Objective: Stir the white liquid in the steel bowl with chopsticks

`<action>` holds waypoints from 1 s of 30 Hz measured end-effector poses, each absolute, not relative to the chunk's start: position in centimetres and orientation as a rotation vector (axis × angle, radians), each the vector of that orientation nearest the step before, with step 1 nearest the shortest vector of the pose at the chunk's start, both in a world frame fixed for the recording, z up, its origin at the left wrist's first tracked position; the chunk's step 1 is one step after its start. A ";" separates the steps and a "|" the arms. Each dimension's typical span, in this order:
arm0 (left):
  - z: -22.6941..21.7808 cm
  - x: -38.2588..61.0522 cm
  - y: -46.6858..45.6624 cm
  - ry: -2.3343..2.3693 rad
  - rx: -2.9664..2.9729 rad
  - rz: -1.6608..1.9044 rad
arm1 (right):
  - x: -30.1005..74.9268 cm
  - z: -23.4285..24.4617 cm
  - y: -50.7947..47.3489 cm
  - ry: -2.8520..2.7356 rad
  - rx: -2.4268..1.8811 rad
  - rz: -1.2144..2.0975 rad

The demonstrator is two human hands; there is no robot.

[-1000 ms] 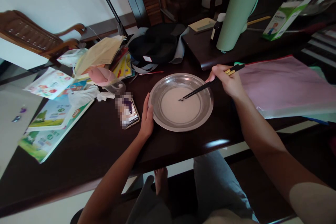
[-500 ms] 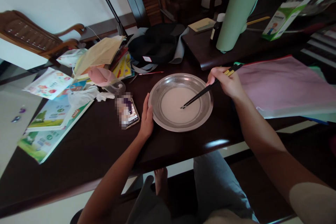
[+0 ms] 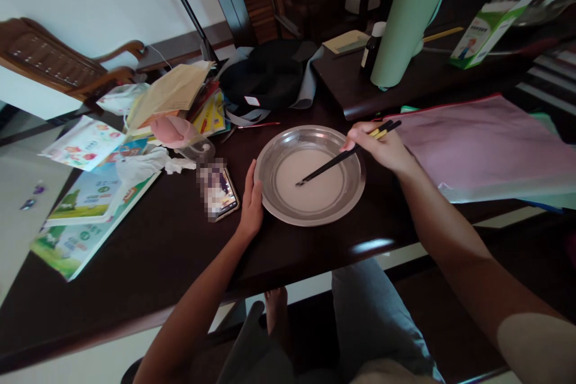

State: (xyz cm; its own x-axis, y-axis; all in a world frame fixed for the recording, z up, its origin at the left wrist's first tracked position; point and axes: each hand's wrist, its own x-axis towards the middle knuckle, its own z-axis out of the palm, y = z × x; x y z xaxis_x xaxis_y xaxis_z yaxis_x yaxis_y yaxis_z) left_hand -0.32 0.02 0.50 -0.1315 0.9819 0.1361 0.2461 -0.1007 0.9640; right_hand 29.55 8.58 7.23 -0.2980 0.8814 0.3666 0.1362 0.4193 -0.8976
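A round shiny metal plate holds a cloudy whitish liquid on the dark table. At its left rim, my left hand is closed against the edge; part of its grip is hidden. My right hand is closed on a pair of black chopsticks with gold bands, above the plate's right rim. Their tips slant down to the left and reach the liquid near the middle of the plate.
Left of the plate lies a lit phone. Further left are booklets, crumpled tissue and envelopes. A black bag stands behind. To the right lie a pink folder, a green roll and a small carton.
The chopstick tips have moved left through the liquid. My right hand has shifted slightly left and down with them. My left hand and the plate stay in place.
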 end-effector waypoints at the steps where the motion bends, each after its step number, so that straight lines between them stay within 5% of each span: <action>1: 0.5 -0.3 0.0 1.444 1.408 1.287 | 29.5 7.2 8.5 -1.743 -0.891 0.977; 30: 0.4 -0.3 0.1 1.435 1.410 1.297 | 29.8 7.2 8.9 -1.640 -0.945 0.902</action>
State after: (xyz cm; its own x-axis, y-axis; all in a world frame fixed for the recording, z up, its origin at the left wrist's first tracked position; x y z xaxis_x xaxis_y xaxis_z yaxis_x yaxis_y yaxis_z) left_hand -0.26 0.07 0.42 -0.1318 0.9805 0.1457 0.2433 -0.1105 0.9636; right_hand 29.82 8.94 7.25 -0.1969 0.9015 0.3854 0.1576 0.4171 -0.8951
